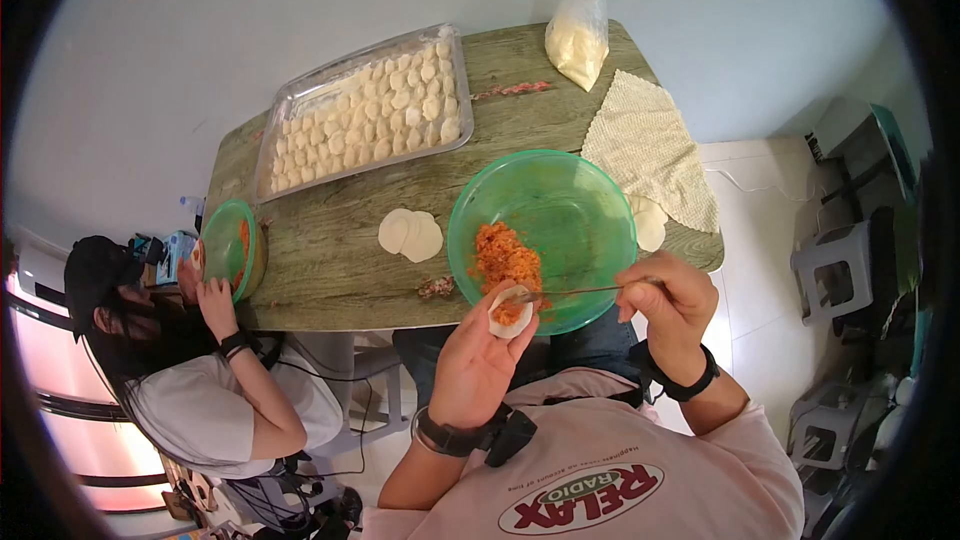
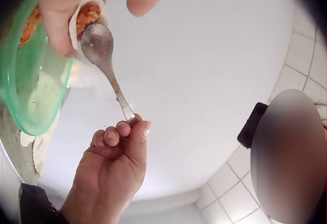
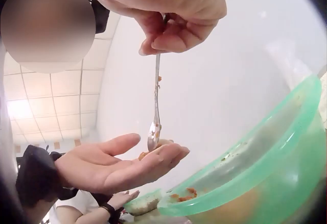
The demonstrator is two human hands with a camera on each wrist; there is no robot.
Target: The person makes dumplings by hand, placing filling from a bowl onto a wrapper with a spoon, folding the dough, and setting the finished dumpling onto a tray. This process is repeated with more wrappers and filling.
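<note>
My left hand (image 1: 470, 370) is palm up beneath the green bowl's near rim, its fingers nearly straight and the thumb apart. Across those fingers lies a round dumpling wrapper (image 1: 508, 327), slightly cupped, with orange-red filling (image 2: 88, 17) on it. The right hand (image 1: 672, 308) pinches the handle end of a metal spoon (image 2: 98, 45) between thumb and fingers. The spoon's bowl rests at the filling in the wrapper. Beside both hands, the large green bowl (image 1: 600, 225) holds more of the filling, heaped toward its left side.
Flat wrappers (image 1: 410, 235) lie left of the bowl, others (image 1: 650, 225) at its right by a cream cloth (image 1: 650, 130). A metal tray (image 1: 270, 140) carries many dumplings. A plastic bag (image 1: 580, 45) stands behind. At left another person (image 1: 220, 380) sits near a second green bowl (image 1: 258, 265).
</note>
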